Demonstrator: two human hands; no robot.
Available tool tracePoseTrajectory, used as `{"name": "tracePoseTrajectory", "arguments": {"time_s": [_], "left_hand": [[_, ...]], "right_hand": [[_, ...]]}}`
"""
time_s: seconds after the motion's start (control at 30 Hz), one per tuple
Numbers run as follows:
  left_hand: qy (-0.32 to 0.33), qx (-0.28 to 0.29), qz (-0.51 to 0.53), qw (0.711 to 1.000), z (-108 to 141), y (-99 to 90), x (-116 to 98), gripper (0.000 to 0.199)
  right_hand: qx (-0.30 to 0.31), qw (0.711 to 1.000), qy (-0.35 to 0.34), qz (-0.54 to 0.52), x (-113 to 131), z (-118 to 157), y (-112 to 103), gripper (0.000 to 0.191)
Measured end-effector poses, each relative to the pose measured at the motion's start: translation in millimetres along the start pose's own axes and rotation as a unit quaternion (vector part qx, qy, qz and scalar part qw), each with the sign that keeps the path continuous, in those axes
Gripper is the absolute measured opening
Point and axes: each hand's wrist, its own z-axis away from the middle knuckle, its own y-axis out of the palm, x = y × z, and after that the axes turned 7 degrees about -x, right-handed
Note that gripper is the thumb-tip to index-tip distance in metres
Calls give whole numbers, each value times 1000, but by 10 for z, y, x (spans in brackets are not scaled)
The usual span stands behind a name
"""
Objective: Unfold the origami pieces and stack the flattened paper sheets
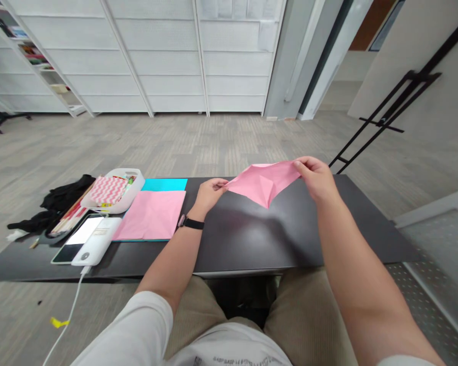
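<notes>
A folded pink sheet of paper (261,183) is stretched between my two hands, held up above the dark table (244,239). My left hand (209,194) pinches its left corner between thumb and fingers. At the opposite end, my right hand (316,178) grips the right corner, a little higher than the left. A pointed flap hangs down from the middle of the paper, and its shadow falls on the tabletop. Left of my left hand lies a stack of pink paper (152,213), with a blue sheet (166,185) showing beyond its far edge.
A white basket (132,201) holds a pink zigzag-patterned packet (109,189). Near it lie a dark tray with sticks (70,218), black cloth (64,195), a phone (82,236) and a white power bank (97,241) with a cable (74,300) hanging off the front edge.
</notes>
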Motion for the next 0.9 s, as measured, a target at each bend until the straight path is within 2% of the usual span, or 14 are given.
{"name": "tracePoseTrajectory", "arguments": {"time_s": [0.07,0.17,0.23,0.3,0.37,0.4,0.47,0.53,0.6,0.7,0.8,0.9], "left_hand": [[78,-37,-122,989,-10,-30,-70,16],[181,-50,-261,947,-43,-111,-65,27],[221,-5,-323,920,-74,-183,26,28],[231,73,-373,896,-110,-262,139,32],[215,119,-403,881,-140,-337,203,41],[201,116,-410,882,-146,-362,201,44],[177,71,-398,897,-112,-367,119,45],[172,38,-356,918,12,-292,-24,38],[183,73,-299,934,240,-150,-156,34],[190,166,-262,932,679,74,-211,51],[188,229,-313,902,1032,181,-108,67],[180,257,-374,873,1184,189,13,72]], "right_hand": [[23,990,-133,47,245,139,-35,23],[114,947,-284,97,417,535,-61,11],[175,909,-351,139,315,857,-47,12],[209,876,-396,181,72,1160,-10,16],[241,852,-410,217,-213,1407,35,19],[256,843,-413,230,-341,1505,55,21],[276,829,-421,244,-528,1654,83,22],[294,818,-425,251,-615,1752,94,22],[320,811,-416,259,-623,1820,91,23],[364,805,-386,264,-558,1891,68,25],[386,815,-353,249,-476,1918,42,25],[364,837,-328,244,-434,1862,58,28]]}}
